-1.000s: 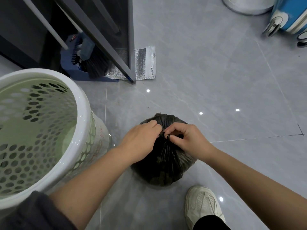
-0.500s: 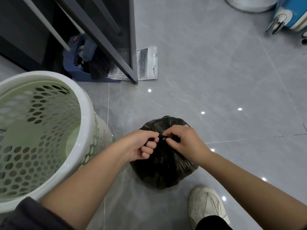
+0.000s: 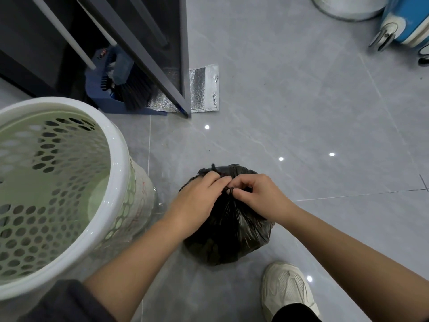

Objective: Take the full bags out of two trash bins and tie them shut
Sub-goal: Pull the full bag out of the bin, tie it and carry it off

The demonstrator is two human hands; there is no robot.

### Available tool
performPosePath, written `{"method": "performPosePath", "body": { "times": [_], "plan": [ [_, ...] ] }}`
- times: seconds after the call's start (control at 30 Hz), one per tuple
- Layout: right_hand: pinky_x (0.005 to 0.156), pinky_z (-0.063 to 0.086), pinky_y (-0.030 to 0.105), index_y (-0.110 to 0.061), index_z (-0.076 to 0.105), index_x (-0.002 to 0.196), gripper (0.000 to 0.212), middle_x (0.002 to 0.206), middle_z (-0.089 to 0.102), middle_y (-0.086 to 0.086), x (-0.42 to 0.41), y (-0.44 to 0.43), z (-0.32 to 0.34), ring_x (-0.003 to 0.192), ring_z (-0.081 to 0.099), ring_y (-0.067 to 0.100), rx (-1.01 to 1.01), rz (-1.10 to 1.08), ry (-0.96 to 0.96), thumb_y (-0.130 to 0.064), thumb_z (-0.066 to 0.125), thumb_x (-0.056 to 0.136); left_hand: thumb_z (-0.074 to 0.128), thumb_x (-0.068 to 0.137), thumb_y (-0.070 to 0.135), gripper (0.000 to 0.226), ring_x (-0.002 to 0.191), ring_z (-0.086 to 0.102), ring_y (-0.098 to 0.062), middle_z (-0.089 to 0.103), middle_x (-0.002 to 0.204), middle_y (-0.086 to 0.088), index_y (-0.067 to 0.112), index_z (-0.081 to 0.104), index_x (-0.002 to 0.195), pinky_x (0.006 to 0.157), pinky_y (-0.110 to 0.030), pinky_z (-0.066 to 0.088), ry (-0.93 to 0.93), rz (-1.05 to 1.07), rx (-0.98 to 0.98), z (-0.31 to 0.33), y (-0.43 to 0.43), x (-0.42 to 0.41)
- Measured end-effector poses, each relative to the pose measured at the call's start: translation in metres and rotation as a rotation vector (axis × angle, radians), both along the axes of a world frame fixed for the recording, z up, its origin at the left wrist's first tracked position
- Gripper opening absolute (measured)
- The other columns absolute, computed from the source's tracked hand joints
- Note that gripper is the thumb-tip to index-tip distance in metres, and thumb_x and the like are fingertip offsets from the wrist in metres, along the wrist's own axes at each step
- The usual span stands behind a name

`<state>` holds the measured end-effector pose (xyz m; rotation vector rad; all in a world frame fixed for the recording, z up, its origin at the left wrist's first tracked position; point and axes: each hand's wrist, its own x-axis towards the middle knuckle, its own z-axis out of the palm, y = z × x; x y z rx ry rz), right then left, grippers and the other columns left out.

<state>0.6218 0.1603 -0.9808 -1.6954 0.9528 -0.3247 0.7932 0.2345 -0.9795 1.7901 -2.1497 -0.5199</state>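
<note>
bag: full black plastic trash bag (image 3: 228, 235), round and bulging, sits on the grey tiled floor (image 3: 278, 101) at centre near, out of any bin
bag neck: plastic gathered into a tight bunch at the top, pleats run down from it; a short black end sticks up at the far left of the bunch
left hand: left hand (image 3: 197, 203) lies over the far-left top of the bag, fingers curled together and clamped on the gathered plastic
right hand: right hand (image 3: 260, 198) on the right side of the neck, thumb and forefinger pinched on a thin black strand or loop at the bunch, other fingers curled in
hands relation: fingertips of both meet at the neck, touching or nearly so
knot: cannot tell if a finished knot is there, fingers cover it
bin: white perforated plastic trash bin (image 3: 120, 182) with pale green inside, left near, just beside the bag, no liner seen in it
shoe: off-white mesh sneaker (image 3: 287, 287) near right, close to the bag but apart from it
far left: dark metal frame (image 3: 183, 54) with blue dustpan and black-bristled brush (image 3: 132, 89) under it, silver foil pouch (image 3: 204, 89) on the floor beside
far right: blue wheeled suitcase (image 3: 408, 19), silver round base (image 3: 348, 8) next to it
sleeve: dark sleeve (image 3: 65, 303) pushed up on the left arm
</note>
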Motion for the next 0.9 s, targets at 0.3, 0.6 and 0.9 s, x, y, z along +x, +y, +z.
{"method": "performPosePath", "body": {
  "times": [0.3, 0.6, 0.9],
  "plan": [
    [0.085, 0.044, 0.023, -0.023, 0.070, 0.093, 0.017, 0.085, 0.069, -0.010, -0.002, 0.007, -0.002, 0.082, 0.062, 0.004, -0.274, 0.052, 0.043, -0.012, 0.068, 0.080, 0.033, 0.098, 0.034, 0.031, 0.083, 0.050, -0.019, 0.045, 0.088, 0.004, 0.021, 0.045, 0.073, 0.074, -0.035, 0.042, -0.027, 0.054, 0.329, 0.019, -0.018, 0.004],
    [0.082, 0.045, 0.027, -0.019, 0.067, 0.093, 0.018, 0.087, 0.061, -0.018, 0.000, 0.009, -0.006, 0.083, 0.056, 0.001, -0.405, 0.068, 0.017, -0.023, 0.052, 0.084, 0.051, 0.088, 0.049, 0.042, 0.061, 0.050, -0.013, 0.049, 0.060, 0.007, 0.019, 0.044, 0.059, 0.059, -0.032, 0.039, 0.196, 0.157, 0.616, 0.024, -0.022, 0.008],
    [0.072, 0.047, 0.020, -0.012, 0.067, 0.091, 0.019, 0.096, 0.063, -0.004, 0.002, 0.012, -0.008, 0.079, 0.056, 0.006, -0.431, -0.072, -0.118, 0.001, 0.063, 0.079, 0.043, 0.097, 0.030, 0.035, 0.072, 0.051, -0.007, 0.053, 0.067, 0.010, 0.021, 0.058, 0.067, 0.075, -0.028, 0.039, 0.209, 0.144, 0.353, 0.032, -0.018, 0.011]
  ]
}}
